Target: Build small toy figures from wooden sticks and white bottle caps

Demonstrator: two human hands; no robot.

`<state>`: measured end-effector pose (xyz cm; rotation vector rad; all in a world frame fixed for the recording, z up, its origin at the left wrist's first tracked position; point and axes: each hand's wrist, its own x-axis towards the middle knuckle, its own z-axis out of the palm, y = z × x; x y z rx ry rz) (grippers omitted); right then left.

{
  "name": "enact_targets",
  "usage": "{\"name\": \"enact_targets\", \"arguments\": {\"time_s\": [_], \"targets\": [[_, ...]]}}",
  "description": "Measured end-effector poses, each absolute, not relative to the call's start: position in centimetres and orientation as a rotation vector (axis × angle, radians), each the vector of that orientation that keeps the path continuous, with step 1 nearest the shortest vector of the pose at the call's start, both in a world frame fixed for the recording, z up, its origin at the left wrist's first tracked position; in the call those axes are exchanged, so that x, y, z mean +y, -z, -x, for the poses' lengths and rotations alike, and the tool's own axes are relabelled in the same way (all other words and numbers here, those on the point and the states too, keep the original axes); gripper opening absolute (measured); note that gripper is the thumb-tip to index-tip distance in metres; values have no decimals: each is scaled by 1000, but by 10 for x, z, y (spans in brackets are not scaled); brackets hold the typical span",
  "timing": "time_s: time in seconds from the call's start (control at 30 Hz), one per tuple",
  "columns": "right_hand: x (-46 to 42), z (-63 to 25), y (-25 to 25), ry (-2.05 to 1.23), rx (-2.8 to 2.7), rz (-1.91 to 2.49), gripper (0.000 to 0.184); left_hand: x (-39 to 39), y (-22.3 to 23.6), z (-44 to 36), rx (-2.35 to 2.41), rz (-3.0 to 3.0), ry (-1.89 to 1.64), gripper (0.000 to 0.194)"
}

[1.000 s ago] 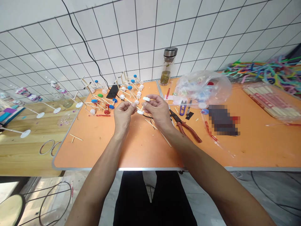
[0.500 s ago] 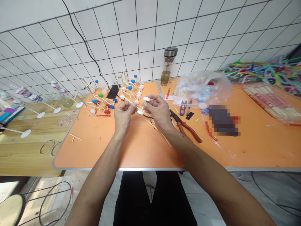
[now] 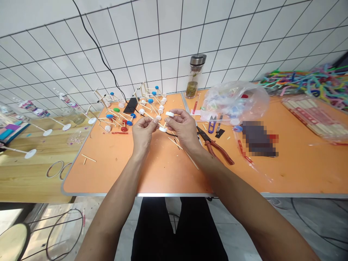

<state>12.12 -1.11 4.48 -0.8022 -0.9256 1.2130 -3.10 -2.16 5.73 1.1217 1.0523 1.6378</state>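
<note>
Between my two hands, above the orange table (image 3: 122, 177), is a small stick-and-cap frame made of wooden sticks and white bottle caps. My left hand (image 3: 143, 134) is closed, thumb and fingers pinching the frame's left side. My right hand (image 3: 183, 130) is closed around its right side, beside the lower white cap (image 3: 162, 129) and under the upper white cap (image 3: 170, 114). Fingers hide part of the sticks. Just beyond my left hand stand similar stick models (image 3: 116, 116) with blue, green, red and white caps.
Pliers (image 3: 217, 146) with red-brown handles lie right of my right arm, near purple snips (image 3: 212, 125). Behind are a glass bottle (image 3: 192, 85) and a plastic bag (image 3: 233, 101) of caps. Bundled sticks (image 3: 312, 117) and colourful pipe cleaners (image 3: 301, 85) lie at far right.
Both hands keep the same grip on the frame. Only a very slight shift of the whole view shows.
</note>
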Motion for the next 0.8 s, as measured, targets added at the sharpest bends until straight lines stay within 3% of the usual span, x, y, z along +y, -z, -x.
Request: {"name": "enact_targets", "arguments": {"time_s": [0.8], "targets": [[-11,-121,-44,-1215,-933,823,56,-22,-58,30,1056,-1132,-1636,51]]}}
